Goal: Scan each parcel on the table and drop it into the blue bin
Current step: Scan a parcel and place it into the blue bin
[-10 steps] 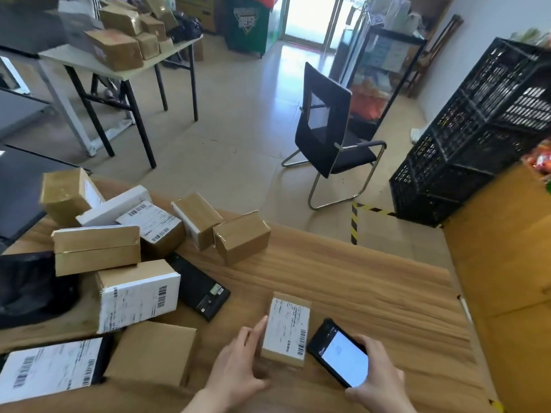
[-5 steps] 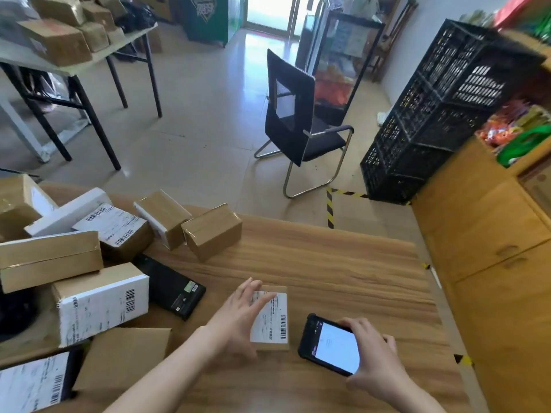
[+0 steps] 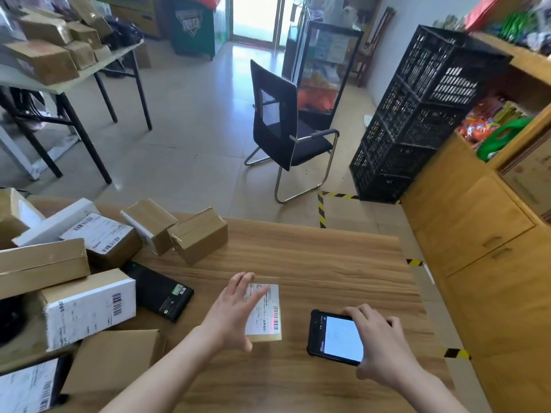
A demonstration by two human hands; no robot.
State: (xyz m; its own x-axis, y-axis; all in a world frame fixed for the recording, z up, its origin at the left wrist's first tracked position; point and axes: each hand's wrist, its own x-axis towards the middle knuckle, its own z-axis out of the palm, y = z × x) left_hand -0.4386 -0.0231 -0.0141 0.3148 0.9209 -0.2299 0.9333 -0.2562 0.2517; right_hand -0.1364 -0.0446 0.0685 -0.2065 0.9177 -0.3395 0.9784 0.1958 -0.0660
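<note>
Left hand (image 3: pixel 235 311) has slid further over the parcel (image 3: pixel 267 320), fingers spread wide.
On the tabletop (image 3: pixel 328 263) the parcel lies flat, barcode showing, print too small to read; right hand (image 3: pixel 378 347) grips a black scanner (image 3: pixel 337 338), screen lit pale.

Chair (image 3: pixel 286 129) stood mid-floor (image 3: pixel 193 129); crates (image 3: pixel 417 120) stacked right of it, beside cabinets (image 3: pixel 477 234). Striped tape (image 3: pixel 320 208) marked floor. Flat black device (image 3: pixel 158 290), poss. a scale, lay nr front.

Probably a small parcel shop: labelled parcels (image 3: pixel 89 308) on tables (image 3: pixel 313 257), stacked black crates (image 3: pixel 423 120), shelved snacks (image 3: pixel 483 120).
</note>
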